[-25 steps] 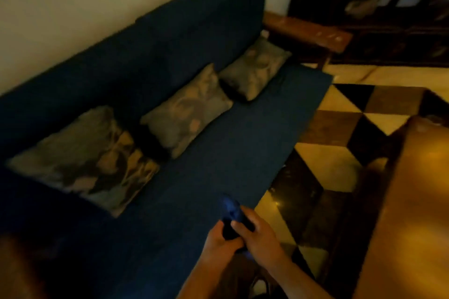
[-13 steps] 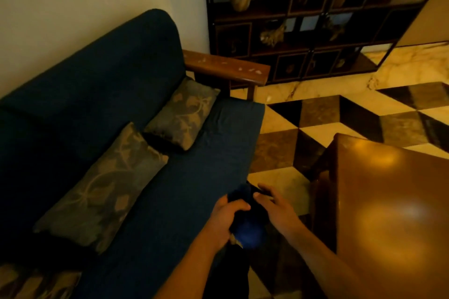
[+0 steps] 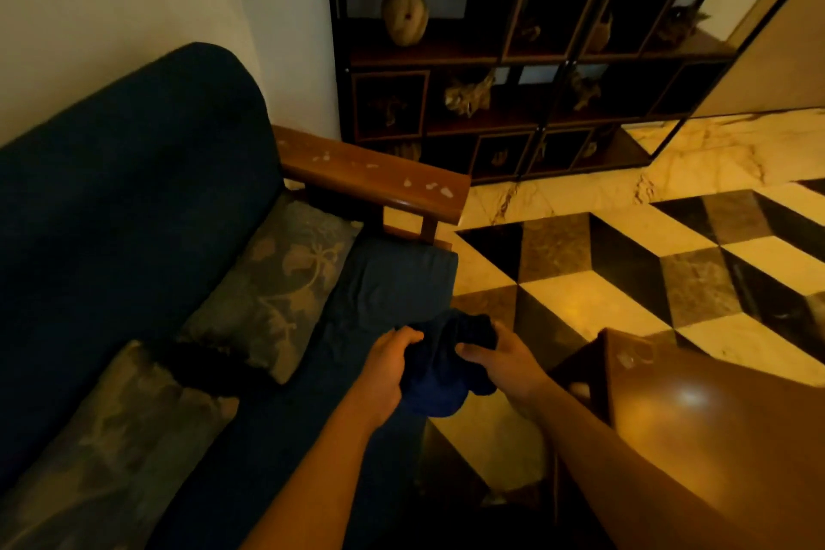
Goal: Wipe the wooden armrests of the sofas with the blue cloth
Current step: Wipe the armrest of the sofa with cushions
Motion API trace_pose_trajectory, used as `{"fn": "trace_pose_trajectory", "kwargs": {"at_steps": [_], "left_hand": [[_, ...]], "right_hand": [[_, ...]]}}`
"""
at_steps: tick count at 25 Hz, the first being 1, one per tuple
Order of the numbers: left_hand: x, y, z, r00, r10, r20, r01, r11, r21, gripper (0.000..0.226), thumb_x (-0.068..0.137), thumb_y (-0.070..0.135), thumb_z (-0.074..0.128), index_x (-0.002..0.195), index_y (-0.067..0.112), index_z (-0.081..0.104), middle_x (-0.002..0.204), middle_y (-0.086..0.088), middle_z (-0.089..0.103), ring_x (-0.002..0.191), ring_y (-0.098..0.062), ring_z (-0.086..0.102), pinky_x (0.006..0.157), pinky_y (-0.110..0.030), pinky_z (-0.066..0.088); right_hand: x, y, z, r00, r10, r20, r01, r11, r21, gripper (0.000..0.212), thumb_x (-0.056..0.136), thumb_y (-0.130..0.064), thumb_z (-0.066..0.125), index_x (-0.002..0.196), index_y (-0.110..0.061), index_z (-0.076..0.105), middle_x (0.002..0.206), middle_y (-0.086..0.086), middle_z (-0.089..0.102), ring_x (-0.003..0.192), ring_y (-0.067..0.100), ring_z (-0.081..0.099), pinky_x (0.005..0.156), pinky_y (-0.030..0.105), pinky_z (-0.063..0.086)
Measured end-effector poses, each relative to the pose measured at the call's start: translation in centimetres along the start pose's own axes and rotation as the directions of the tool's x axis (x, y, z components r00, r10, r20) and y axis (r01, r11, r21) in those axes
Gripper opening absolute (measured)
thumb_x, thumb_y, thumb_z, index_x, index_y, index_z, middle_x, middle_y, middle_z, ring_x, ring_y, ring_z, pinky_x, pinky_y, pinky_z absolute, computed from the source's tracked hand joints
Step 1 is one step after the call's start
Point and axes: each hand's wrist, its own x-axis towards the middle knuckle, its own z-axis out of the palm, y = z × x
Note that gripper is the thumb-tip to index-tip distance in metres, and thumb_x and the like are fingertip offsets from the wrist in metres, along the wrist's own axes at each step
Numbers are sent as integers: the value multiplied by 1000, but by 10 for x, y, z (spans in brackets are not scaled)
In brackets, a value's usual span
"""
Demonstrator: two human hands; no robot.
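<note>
A bunched blue cloth (image 3: 439, 375) hangs between both hands over the front edge of the dark blue sofa (image 3: 134, 201). My left hand (image 3: 387, 364) grips its left side and my right hand (image 3: 500, 359) grips its right side. The wooden armrest (image 3: 370, 174) with pale flecks on top runs along the sofa's far end, well beyond the hands.
Two patterned cushions (image 3: 277, 281) lean on the sofa back. A glossy wooden table (image 3: 714, 438) stands at the right, close to my right arm. A dark display shelf (image 3: 513, 58) with ornaments stands behind the armrest. Checkered marble floor (image 3: 625, 272) lies between the sofa and the table.
The view has swung right along the sofa, and the armrest has come closer. Both hands have spread apart on the cloth, opening it wider between them.
</note>
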Motion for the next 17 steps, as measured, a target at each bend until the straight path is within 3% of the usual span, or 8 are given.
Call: {"fn": "trace_pose_trajectory", "kwargs": {"at_steps": [4, 8, 10, 12, 14, 16, 17], "left_hand": [[78, 18, 10, 985, 65, -162, -61, 998, 30, 24, 98, 19, 61, 119, 13, 72, 122, -15, 73, 115, -33, 68, 101, -57, 53], [165, 35, 50, 937, 186, -295, -127, 970, 210, 10, 101, 27, 60, 98, 19, 65, 104, -8, 72, 101, -29, 70, 86, -50, 59], [228, 44, 79, 905, 253, -343, -139, 936, 325, 19, 101, 32, 59, 92, 15, 61, 91, -8, 68, 91, -31, 68, 74, -43, 56], [299, 56, 113, 864, 255, -434, -95, 929, 358, 25, 102, 31, 58, 97, 7, 60, 91, -17, 65, 88, -35, 66, 74, -50, 54], [363, 71, 144, 809, 233, -540, -55, 944, 325, 29, 102, 30, 57, 108, 2, 60, 96, -20, 65, 89, -35, 65, 79, -53, 54], [396, 82, 156, 752, 237, -615, -62, 955, 292, 32, 102, 34, 56, 116, 5, 62, 99, -11, 66, 90, -27, 65, 78, -46, 54], [416, 86, 159, 723, 203, -660, -63, 971, 231, 31, 102, 36, 56, 117, 9, 63, 100, -7, 68, 91, -22, 66, 78, -42, 55]], "right_hand": [[90, -10, -16, 994, 22, -110, -16, 998, 53, 29, 88, -3, 82, 105, -10, 61, 104, 12, 72, 91, 23, 73, 73, 35, 59], [198, -25, -50, 994, 6, -110, -4, 1000, 18, 34, 86, -3, 84, 99, -19, 57, 95, 1, 72, 82, 10, 76, 59, 22, 60], [271, -32, -75, 999, -5, -50, 3, 999, -47, 34, 90, -7, 82, 99, -22, 53, 96, 4, 71, 87, 22, 75, 62, 37, 64], [352, -42, -101, 1000, -14, 1, 14, 991, -131, 35, 92, -7, 79, 96, -26, 49, 102, 10, 69, 91, 27, 71, 76, 54, 63], [424, -50, -118, 999, -35, 37, 42, 980, -193, 39, 92, -6, 79, 93, -29, 47, 99, 3, 66, 92, 23, 69, 75, 45, 62], [459, -65, -123, 994, -61, 92, 80, 973, -218, 41, 91, -8, 80, 94, -33, 48, 95, -9, 63, 85, 6, 68, 63, 23, 57], [482, -71, -124, 989, -58, 135, 90, 964, -251, 42, 90, -9, 82, 95, -35, 49, 95, -11, 63, 84, -2, 67, 62, 21, 55]]}}
